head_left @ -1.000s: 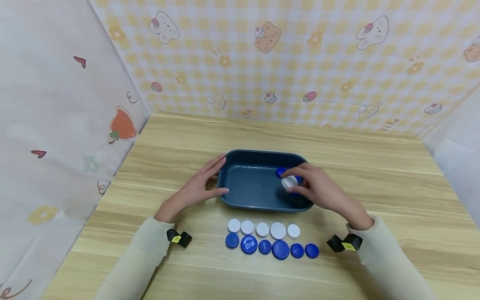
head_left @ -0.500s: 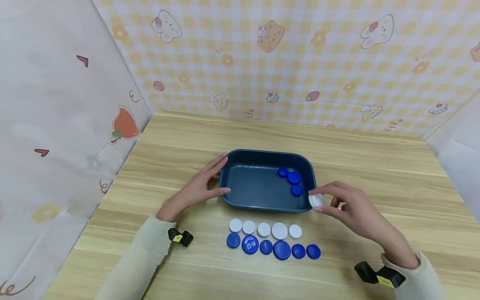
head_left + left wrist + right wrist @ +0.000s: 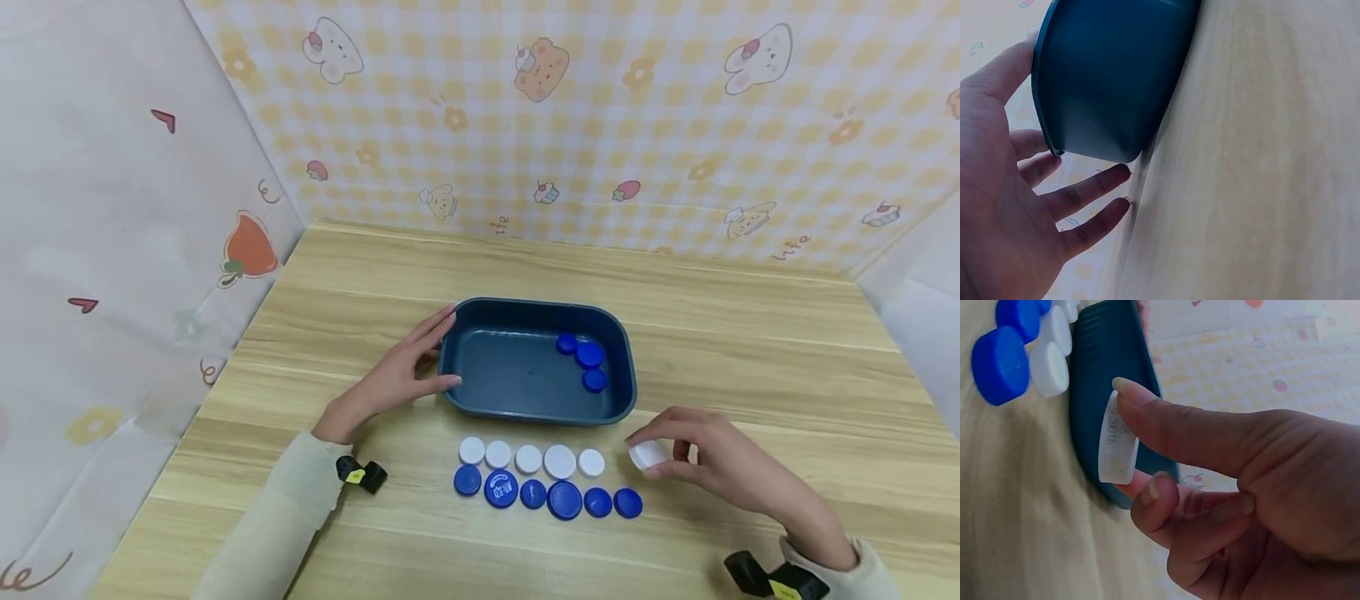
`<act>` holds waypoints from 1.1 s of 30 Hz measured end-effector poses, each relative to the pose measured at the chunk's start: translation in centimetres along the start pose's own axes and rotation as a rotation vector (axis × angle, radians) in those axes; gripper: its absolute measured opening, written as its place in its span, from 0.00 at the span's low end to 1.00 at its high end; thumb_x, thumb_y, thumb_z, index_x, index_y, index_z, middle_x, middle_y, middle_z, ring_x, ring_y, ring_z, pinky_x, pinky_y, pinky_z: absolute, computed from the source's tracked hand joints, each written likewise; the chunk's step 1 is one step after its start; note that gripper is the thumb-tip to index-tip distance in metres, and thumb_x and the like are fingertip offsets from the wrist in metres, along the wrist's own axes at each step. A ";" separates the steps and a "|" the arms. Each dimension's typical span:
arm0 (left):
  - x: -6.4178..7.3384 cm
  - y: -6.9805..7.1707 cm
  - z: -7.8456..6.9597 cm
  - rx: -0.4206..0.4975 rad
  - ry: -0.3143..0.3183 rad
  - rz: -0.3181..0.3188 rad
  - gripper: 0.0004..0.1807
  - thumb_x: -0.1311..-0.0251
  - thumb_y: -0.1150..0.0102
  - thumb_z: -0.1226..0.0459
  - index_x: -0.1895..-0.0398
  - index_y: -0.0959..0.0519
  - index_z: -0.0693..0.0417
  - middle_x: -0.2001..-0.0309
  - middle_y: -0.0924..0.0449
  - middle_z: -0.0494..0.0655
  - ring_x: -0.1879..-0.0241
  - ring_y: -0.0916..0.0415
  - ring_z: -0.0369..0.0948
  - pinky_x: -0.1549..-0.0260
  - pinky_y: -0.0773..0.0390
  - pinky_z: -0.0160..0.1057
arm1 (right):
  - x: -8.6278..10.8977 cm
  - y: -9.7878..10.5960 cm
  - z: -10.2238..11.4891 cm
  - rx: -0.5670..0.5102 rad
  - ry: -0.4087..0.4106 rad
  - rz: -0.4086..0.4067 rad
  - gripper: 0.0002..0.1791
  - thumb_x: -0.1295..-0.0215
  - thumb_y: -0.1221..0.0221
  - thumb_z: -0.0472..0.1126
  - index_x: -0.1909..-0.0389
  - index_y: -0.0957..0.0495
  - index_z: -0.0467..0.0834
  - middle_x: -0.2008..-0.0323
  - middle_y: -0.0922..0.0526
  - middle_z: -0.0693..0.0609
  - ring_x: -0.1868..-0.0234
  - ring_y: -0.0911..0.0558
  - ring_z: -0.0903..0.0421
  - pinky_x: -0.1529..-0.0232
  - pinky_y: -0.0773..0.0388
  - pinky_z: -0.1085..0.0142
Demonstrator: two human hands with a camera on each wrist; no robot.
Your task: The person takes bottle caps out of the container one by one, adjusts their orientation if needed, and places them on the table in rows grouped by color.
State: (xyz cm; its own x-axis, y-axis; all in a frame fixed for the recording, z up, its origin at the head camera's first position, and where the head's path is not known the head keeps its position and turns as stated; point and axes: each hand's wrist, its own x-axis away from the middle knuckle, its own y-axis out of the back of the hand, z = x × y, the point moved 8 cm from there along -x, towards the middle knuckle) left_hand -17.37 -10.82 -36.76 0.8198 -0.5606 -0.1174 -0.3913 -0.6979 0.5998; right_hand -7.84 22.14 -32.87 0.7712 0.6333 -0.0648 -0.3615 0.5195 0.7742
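Observation:
In the head view my right hand (image 3: 720, 458) pinches a white bottle cap (image 3: 647, 455) between thumb and fingers, right of the two rows of caps. The right wrist view shows this held cap (image 3: 1116, 447) edge-on, with small print on its side. My left hand (image 3: 393, 372) rests at the left end of a dark teal plastic tub (image 3: 489, 375), thumb over its near rim. In the left wrist view the fingers (image 3: 1088, 192) are spread and fairly straight beside the tub wall (image 3: 1110, 87). Several blue caps (image 3: 589, 355) lie inside the tub's right end.
Before the tub runs a row of several white caps (image 3: 528, 460), with a row of several blue caps (image 3: 564, 500) closer to me. All lie on a wood-grain table (image 3: 375, 267). A yellow checked backdrop (image 3: 480, 125) stands behind it.
My right hand has carried the white cap out of the tub, over its right end and toward me, down to the right of the rows. The left hand stays at the tub.

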 end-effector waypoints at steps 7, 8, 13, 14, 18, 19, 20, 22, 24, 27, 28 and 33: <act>0.0 0.0 0.0 -0.009 -0.001 0.003 0.46 0.40 0.36 0.53 0.24 0.51 0.49 0.24 0.61 0.41 0.33 0.41 0.47 0.41 0.33 0.48 | -0.5 -2.1 -1.5 -0.035 -0.034 0.060 0.16 0.44 0.32 0.47 0.53 0.17 0.56 0.65 0.23 0.63 0.76 0.29 0.68 0.79 0.30 0.73; 0.0 0.0 -0.1 -0.009 -0.001 0.003 0.46 0.41 0.36 0.53 0.24 0.50 0.49 0.24 0.61 0.41 0.33 0.40 0.47 0.41 0.32 0.48 | -0.6 -2.2 -1.6 -0.033 -0.036 0.058 0.16 0.45 0.31 0.47 0.53 0.17 0.56 0.66 0.23 0.63 0.77 0.29 0.67 0.79 0.30 0.73; 0.0 0.1 -0.1 -0.006 0.004 -0.001 0.46 0.41 0.35 0.53 0.24 0.50 0.49 0.24 0.61 0.41 0.34 0.38 0.47 0.41 0.32 0.47 | -0.9 -2.5 -1.7 -0.004 -0.046 0.029 0.17 0.48 0.29 0.45 0.55 0.17 0.55 0.67 0.25 0.62 0.77 0.30 0.68 0.79 0.31 0.74; 0.0 0.1 -0.1 -0.005 0.005 -0.001 0.46 0.41 0.35 0.54 0.24 0.50 0.49 0.24 0.61 0.42 0.34 0.38 0.47 0.41 0.32 0.47 | -0.9 -2.6 -1.7 -0.001 -0.046 0.026 0.17 0.49 0.29 0.45 0.55 0.17 0.55 0.67 0.25 0.62 0.78 0.31 0.68 0.80 0.31 0.74; 0.0 0.0 0.0 -0.012 0.010 0.001 0.46 0.41 0.36 0.53 0.24 0.50 0.49 0.24 0.61 0.43 0.34 0.39 0.47 0.41 0.33 0.48 | -1.1 -2.9 -1.3 -0.001 -0.040 0.030 0.17 0.48 0.30 0.46 0.55 0.17 0.54 0.64 0.25 0.60 0.77 0.31 0.68 0.79 0.32 0.74; 0.0 0.0 0.0 -0.013 0.010 0.001 0.46 0.41 0.36 0.53 0.24 0.50 0.49 0.24 0.61 0.43 0.33 0.40 0.47 0.41 0.33 0.48 | -1.1 -3.0 -1.2 -0.001 -0.040 0.032 0.17 0.48 0.30 0.47 0.55 0.17 0.54 0.64 0.25 0.60 0.77 0.31 0.68 0.79 0.32 0.74; 0.0 0.0 0.0 -0.015 0.010 0.000 0.46 0.41 0.36 0.53 0.24 0.51 0.49 0.24 0.61 0.43 0.33 0.40 0.47 0.40 0.33 0.48 | -1.2 -3.0 -1.1 -0.001 -0.041 0.034 0.17 0.48 0.30 0.47 0.55 0.17 0.54 0.63 0.25 0.60 0.77 0.31 0.68 0.79 0.32 0.74; 0.0 0.1 0.0 -0.017 0.010 -0.001 0.46 0.41 0.36 0.52 0.24 0.51 0.49 0.24 0.61 0.43 0.33 0.41 0.47 0.40 0.33 0.49 | -1.3 -3.1 -1.1 -0.002 -0.044 0.035 0.18 0.49 0.29 0.46 0.55 0.17 0.53 0.63 0.24 0.59 0.77 0.31 0.68 0.78 0.31 0.74; 0.0 0.1 0.0 -0.016 0.009 -0.001 0.46 0.41 0.36 0.52 0.24 0.51 0.49 0.24 0.61 0.42 0.33 0.40 0.47 0.40 0.33 0.48 | -1.3 -3.1 -1.1 0.000 -0.055 0.039 0.18 0.50 0.28 0.44 0.56 0.17 0.52 0.62 0.24 0.58 0.77 0.31 0.68 0.78 0.31 0.74; -0.1 0.1 0.0 -0.015 0.008 0.001 0.46 0.41 0.36 0.52 0.24 0.51 0.49 0.24 0.61 0.41 0.33 0.41 0.47 0.40 0.33 0.48 | -1.3 -3.2 -1.3 0.005 -0.085 0.049 0.19 0.50 0.28 0.42 0.56 0.17 0.52 0.61 0.24 0.58 0.77 0.30 0.67 0.77 0.30 0.73; -0.1 0.1 0.0 -0.016 0.007 0.002 0.46 0.41 0.36 0.52 0.24 0.51 0.49 0.24 0.61 0.41 0.33 0.41 0.47 0.40 0.33 0.48 | -1.3 -3.3 -1.4 0.006 -0.093 0.052 0.19 0.50 0.28 0.42 0.56 0.18 0.52 0.61 0.24 0.58 0.76 0.30 0.66 0.77 0.30 0.73; -0.1 0.0 0.0 -0.011 0.008 0.006 0.46 0.40 0.36 0.52 0.24 0.51 0.49 0.24 0.61 0.40 0.33 0.40 0.47 0.40 0.33 0.48 | -1.2 -3.3 -1.4 -0.002 -0.102 0.059 0.19 0.50 0.28 0.43 0.55 0.18 0.51 0.62 0.25 0.58 0.76 0.30 0.66 0.77 0.30 0.73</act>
State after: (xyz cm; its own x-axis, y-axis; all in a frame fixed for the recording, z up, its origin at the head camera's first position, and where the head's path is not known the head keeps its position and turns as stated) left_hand -17.43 -10.81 -36.72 0.8207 -0.5610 -0.1081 -0.3913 -0.6897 0.6092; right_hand -8.31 20.47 -36.27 0.7978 0.6011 0.0457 -0.4088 0.4837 0.7739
